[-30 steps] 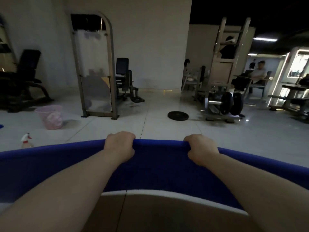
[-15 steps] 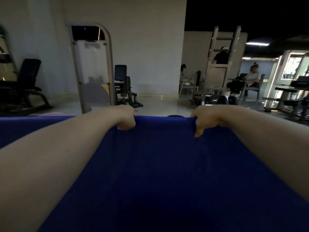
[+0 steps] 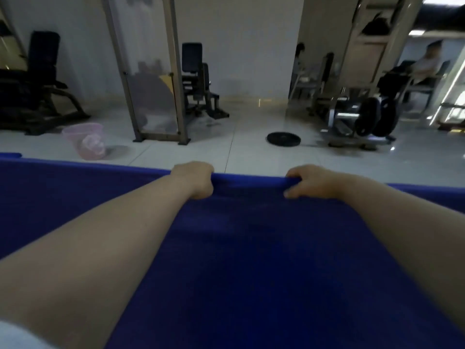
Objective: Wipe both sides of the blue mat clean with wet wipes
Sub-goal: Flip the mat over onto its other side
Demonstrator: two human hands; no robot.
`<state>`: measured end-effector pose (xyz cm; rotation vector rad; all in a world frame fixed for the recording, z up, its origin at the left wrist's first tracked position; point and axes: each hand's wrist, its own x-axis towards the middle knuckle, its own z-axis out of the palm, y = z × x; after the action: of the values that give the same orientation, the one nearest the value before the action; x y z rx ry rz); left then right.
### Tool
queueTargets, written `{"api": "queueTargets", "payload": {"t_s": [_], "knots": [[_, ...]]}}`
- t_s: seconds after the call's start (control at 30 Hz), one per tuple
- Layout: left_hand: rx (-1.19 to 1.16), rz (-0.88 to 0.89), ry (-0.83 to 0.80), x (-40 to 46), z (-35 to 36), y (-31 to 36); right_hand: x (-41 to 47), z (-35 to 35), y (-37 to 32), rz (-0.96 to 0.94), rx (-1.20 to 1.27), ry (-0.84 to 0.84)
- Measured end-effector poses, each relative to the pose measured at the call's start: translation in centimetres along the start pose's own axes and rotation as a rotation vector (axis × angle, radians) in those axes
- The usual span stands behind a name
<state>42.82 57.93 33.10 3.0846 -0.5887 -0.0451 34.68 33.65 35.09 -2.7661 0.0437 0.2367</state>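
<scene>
The blue mat (image 3: 251,260) fills the lower half of the view, spreading from edge to edge in front of me. My left hand (image 3: 195,180) grips its far edge just left of centre, fingers curled over it. A little to the right, my right hand (image 3: 312,182) clasps the same edge. Both forearms stretch out over the mat's surface. No wet wipes are in sight.
Beyond the mat lies a pale tiled floor with a pink plastic bin (image 3: 84,139) at left, a framed panel stand (image 3: 156,96), a black weight plate (image 3: 283,139), and gym machines (image 3: 362,117). People sit at the far right (image 3: 425,66).
The mat's far edge, held in both hands, rose high half a second ago and has now come down and forward. The bin and weight plate show again beyond it.
</scene>
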Motion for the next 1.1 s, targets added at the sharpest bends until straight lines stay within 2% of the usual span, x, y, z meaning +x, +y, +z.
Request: {"api": "queueTargets", "payload": {"t_s": [0.07, 0.17, 0.3, 0.47, 0.63, 0.8, 1.0, 1.1], "knots": [[0.045, 0.033, 0.133, 1.2, 1.7, 0.2, 1.8, 1.2, 1.1, -0.018, -0.057, 0.103], [0.079, 0.047, 0.279, 3.2, 4.2, 0.2, 4.7, 3.3, 2.6, -0.061, -0.207, 0.370], [-0.012, 0.036, 0.267, 5.2, 6.8, -0.2, 8.5, 4.6, 3.8, -0.012, -0.252, 0.403], [-0.066, 0.077, 0.233, 8.9, 9.6, -1.1, 12.8, 6.8, 5.0, -0.006, -0.383, 0.531], [-0.083, 0.110, 0.189, 13.3, 14.0, -2.1, 17.6, 9.8, 6.4, 0.075, -0.440, 0.484], [-0.108, 0.104, 0.090, 17.3, 20.4, -2.9, 23.4, 13.9, 8.8, 0.177, -0.391, 0.309], [-0.158, 0.126, 0.073, 21.2, 29.2, -3.8, 30.0, 20.3, 12.9, 0.230, -0.430, 0.278], [-0.183, 0.099, -0.042, 20.6, 34.7, -5.2, 33.1, 23.8, 15.3, 0.286, -0.465, 0.156]]}}
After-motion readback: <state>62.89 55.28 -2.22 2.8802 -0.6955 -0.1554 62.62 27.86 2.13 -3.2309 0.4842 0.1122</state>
